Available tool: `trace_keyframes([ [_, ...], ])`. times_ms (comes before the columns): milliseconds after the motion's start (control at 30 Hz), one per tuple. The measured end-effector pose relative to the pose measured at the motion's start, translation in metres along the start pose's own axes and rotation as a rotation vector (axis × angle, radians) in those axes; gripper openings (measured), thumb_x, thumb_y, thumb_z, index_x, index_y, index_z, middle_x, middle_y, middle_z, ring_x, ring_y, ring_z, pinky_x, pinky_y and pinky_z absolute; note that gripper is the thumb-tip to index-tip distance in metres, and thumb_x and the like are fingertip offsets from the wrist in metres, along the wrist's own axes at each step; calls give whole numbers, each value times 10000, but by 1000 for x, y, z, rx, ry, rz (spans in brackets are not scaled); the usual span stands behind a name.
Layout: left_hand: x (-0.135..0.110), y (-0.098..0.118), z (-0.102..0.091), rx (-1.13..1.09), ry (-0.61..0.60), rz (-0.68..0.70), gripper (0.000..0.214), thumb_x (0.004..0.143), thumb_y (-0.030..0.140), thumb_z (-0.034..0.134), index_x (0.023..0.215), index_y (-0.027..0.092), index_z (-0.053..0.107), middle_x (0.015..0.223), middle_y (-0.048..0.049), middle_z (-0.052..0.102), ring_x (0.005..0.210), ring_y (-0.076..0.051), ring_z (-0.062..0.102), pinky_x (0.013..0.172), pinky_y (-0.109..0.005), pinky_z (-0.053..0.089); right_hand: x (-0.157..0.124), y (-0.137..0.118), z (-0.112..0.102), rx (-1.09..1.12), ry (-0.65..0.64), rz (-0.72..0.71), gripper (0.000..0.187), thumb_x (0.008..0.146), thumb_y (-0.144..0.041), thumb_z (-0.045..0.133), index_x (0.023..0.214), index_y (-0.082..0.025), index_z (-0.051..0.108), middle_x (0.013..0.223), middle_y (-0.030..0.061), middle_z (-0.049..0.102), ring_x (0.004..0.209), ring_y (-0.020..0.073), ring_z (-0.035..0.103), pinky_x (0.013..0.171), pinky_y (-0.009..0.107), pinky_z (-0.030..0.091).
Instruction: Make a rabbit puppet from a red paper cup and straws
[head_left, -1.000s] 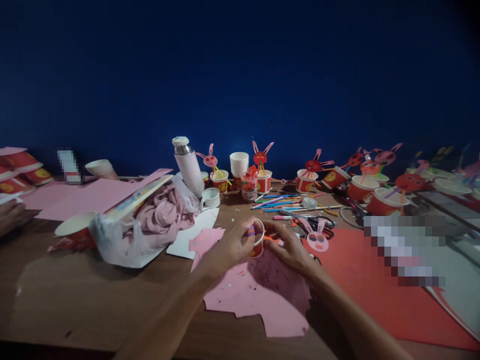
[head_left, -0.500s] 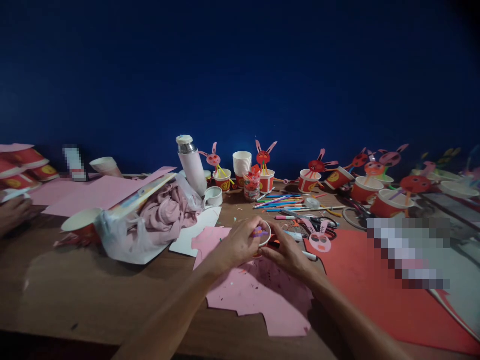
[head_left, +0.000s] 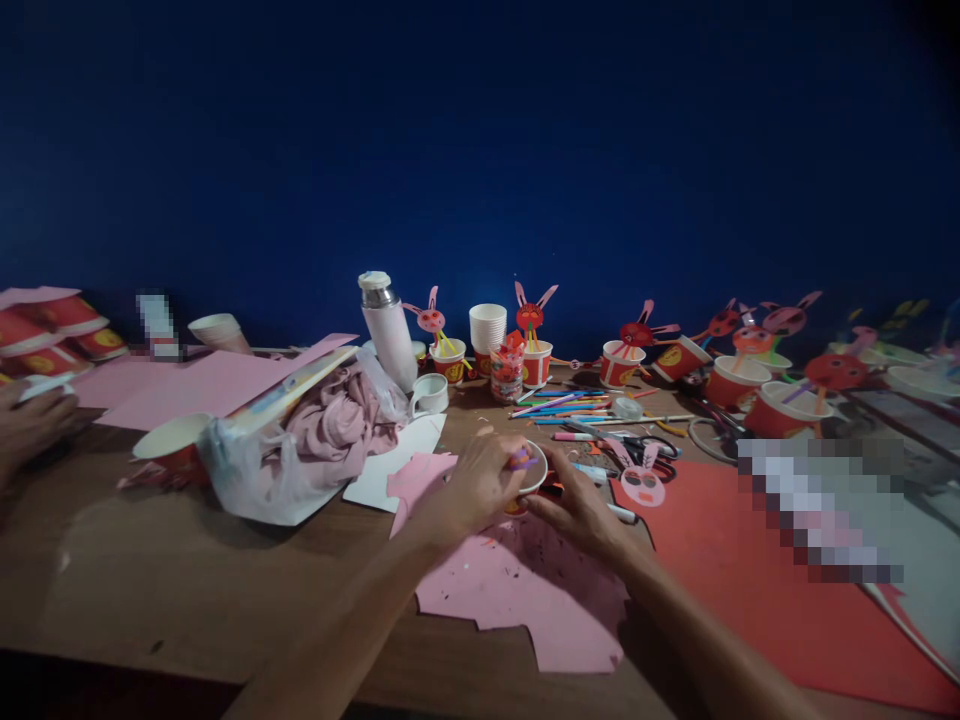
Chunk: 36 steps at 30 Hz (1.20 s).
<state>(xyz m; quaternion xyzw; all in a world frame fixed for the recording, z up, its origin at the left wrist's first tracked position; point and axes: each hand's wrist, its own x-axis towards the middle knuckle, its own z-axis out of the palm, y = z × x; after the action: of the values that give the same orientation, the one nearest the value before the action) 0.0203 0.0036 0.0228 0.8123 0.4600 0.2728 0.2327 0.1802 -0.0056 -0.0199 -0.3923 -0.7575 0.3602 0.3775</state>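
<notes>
My left hand [head_left: 474,482] is closed round a small red paper cup [head_left: 531,478] with a white rim, held just above a cut pink paper sheet [head_left: 525,590]. A small purple and pink piece sits at my left fingertips on the cup's rim. My right hand [head_left: 577,508] rests against the cup's near right side, fingers curled on it. A pink rabbit face cut-out [head_left: 643,486] lies just right of the hands.
A wooden table [head_left: 150,590] carries a plastic bag of pink cloth [head_left: 307,440], a white flask [head_left: 390,330], stacked white cups [head_left: 487,326], coloured pencils [head_left: 562,405], scissors [head_left: 645,446], a red sheet [head_left: 720,580] and several red rabbit cups [head_left: 532,345]. Another person's hand [head_left: 30,425] is at the far left.
The cup has tipped so its white rim faces up more, and my hands have shifted slightly right with it. The other person's hand at the left has risen a little.
</notes>
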Motion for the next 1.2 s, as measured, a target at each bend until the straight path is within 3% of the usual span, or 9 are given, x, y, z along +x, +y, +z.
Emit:
trace_keyframes([
  [300,18,19,-4,401,-79,-29,195,705,180,430,615,166,603,599,-21,621,625,-147,553,937,-407,284,-1,3,1,-25,-3,4,454,743,-247,570,1163,-226,397,1121,72,546,957,189,551,816,333,437],
  [533,21,18,1,442,-72,-36,228,716,265,442,610,176,624,591,-30,637,605,-156,564,945,-425,277,-1,-2,-2,-83,-4,26,409,725,-268,583,1103,-200,442,959,58,602,822,181,577,718,309,452],
  [1200,23,22,3,415,-94,-67,255,730,264,418,605,163,615,591,-54,623,611,-174,569,851,-412,354,0,0,-4,76,-54,-8,503,735,-234,566,1205,-219,386,1094,72,561,878,177,597,745,312,487],
])
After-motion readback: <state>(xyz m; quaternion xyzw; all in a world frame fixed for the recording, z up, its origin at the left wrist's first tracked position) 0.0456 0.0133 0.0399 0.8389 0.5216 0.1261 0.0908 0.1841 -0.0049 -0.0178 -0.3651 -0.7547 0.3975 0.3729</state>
